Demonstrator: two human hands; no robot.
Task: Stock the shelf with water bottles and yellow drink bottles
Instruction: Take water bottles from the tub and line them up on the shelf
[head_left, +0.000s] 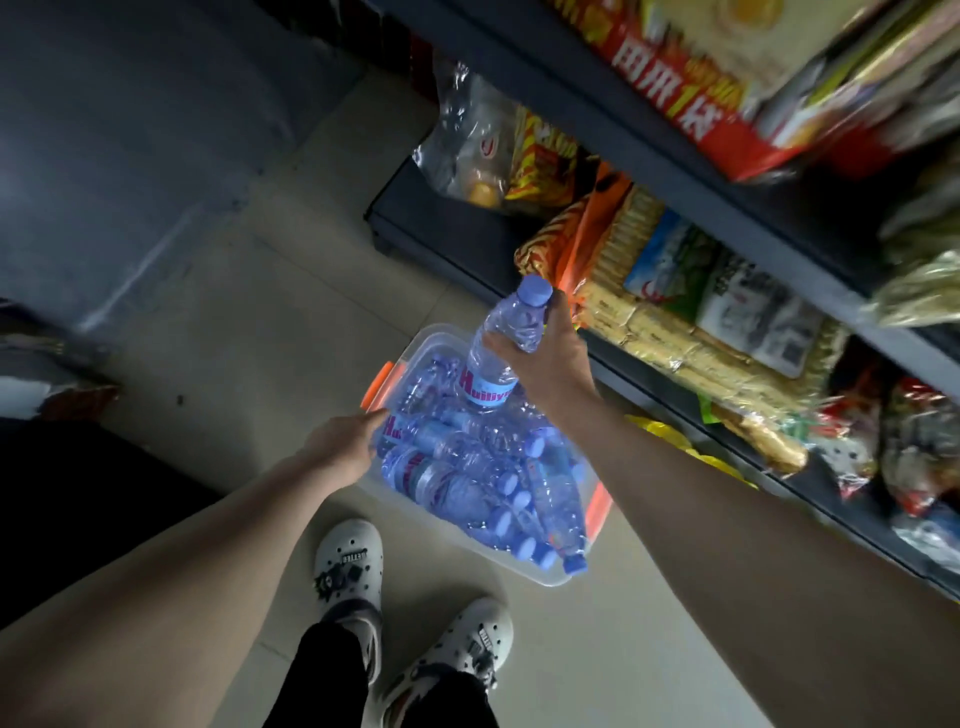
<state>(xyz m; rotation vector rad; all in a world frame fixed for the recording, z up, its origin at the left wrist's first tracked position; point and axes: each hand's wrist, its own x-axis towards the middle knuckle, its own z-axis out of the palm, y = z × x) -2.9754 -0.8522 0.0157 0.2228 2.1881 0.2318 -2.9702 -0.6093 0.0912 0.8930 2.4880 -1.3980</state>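
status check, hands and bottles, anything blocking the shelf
Right hand grips one water bottle above the bin. Left hand at the bin's edge, grip unclear. Bin full of bottles. Lower shelf packed with snack packs.

Bottles (467, 483) in bin (431, 338), shelf (727, 208) right

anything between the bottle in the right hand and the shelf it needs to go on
Nothing visible blocks the way through the air: the right hand holds the water bottle above the bin, beside the shelf. The shelf levels in view are packed with snack packets, and no free slot shows.
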